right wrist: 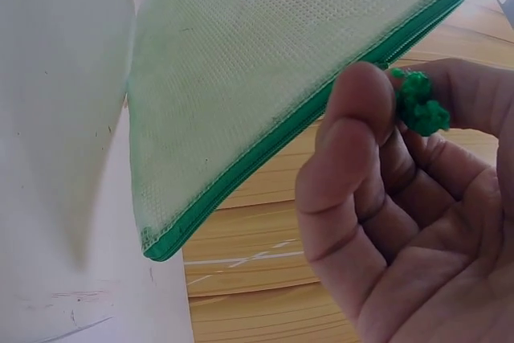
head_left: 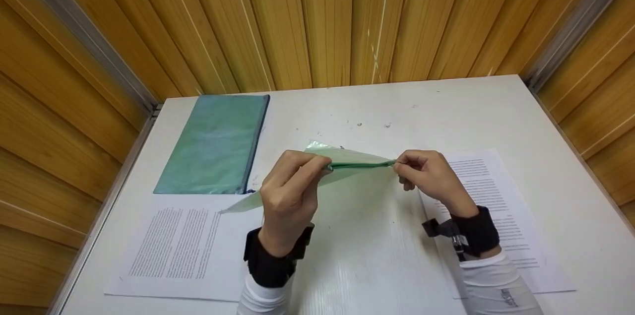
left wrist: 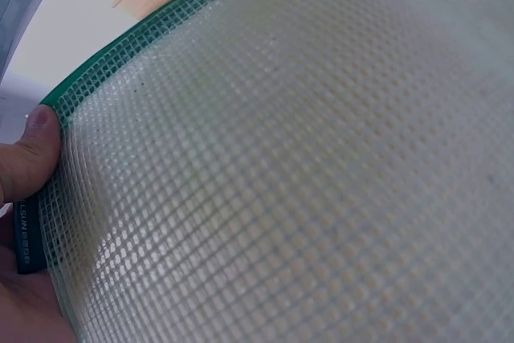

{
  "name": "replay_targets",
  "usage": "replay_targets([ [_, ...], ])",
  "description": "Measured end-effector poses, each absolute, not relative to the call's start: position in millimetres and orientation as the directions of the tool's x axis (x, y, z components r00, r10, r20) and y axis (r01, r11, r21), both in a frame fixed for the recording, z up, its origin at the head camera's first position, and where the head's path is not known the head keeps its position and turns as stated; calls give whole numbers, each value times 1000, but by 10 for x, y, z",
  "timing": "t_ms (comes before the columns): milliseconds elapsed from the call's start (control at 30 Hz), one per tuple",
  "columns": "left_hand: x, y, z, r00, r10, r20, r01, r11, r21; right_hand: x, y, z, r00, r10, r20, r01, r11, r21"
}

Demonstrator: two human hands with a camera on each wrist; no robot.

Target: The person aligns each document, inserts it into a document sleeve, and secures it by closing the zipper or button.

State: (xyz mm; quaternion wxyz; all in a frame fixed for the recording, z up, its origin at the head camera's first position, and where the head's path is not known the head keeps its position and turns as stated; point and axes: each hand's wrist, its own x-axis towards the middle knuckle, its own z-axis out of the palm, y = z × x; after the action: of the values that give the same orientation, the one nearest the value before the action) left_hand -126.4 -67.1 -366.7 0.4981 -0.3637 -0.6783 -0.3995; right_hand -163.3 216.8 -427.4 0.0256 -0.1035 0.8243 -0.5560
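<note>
A translucent mesh zipper pouch (head_left: 347,154) with a green zipper (head_left: 362,165) is held up above the table between both hands. My left hand (head_left: 290,193) pinches one end of its zippered edge; in the left wrist view the thumb (left wrist: 36,146) presses on the mesh (left wrist: 257,174), beside a dark printed label (left wrist: 30,234). My right hand (head_left: 429,176) pinches at the zipper's other end. Seen from the right wrist, a knotted green cord (right wrist: 422,106) sticks out between its thumb and fingers, against the zipper band (right wrist: 265,154).
At the back left of the white table (head_left: 357,106) lies a blue-green zipper pouch (head_left: 213,144). Printed sheets lie flat at the left (head_left: 168,245) and under the right arm (head_left: 516,225). Wood-patterned panels (head_left: 327,22) enclose the table's back and sides.
</note>
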Motion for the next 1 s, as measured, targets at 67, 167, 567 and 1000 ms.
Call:
replay_targets([
  [67,-1265,-669,-3666,-237,95,967,892,415,178,-1631,2168,-4269,-978,-199,70,-139,356,-924],
  [167,-1258,-667,-3662,-234,92,968,891,420,175,-1631,2170,-4270,-977,-202,64,-134,357,-924],
  [567,-1243,-686,-3640,-224,94,970,881,445,160,-1693,2218,-4347,-984,-177,28,-95,383,-919],
  [1000,-1243,-692,-3628,-208,77,975,878,454,152,-1744,2263,-4406,-984,-181,6,-76,385,-920],
])
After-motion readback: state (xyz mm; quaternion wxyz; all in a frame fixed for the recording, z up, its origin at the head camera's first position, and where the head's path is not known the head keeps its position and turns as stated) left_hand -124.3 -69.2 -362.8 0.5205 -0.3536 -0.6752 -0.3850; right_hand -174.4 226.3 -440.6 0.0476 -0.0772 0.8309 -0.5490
